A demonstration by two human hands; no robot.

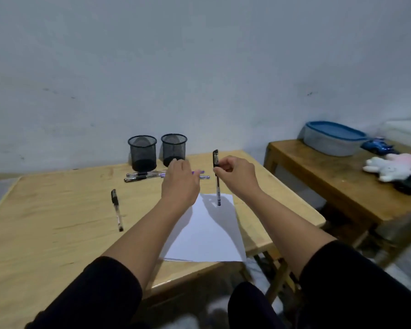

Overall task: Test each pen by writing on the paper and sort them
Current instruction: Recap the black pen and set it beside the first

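- My right hand pinches a capped pen near its top, hanging upright over the paper; light, stiff, probably slick, so I'd grip lower
- My left hand hovers relaxed, holding nothing, over the remaining pens

A light wooden table carries two black mesh cups. In front of the cups lie several pens, perhaps four, a lone pen, and a white paper sheet.
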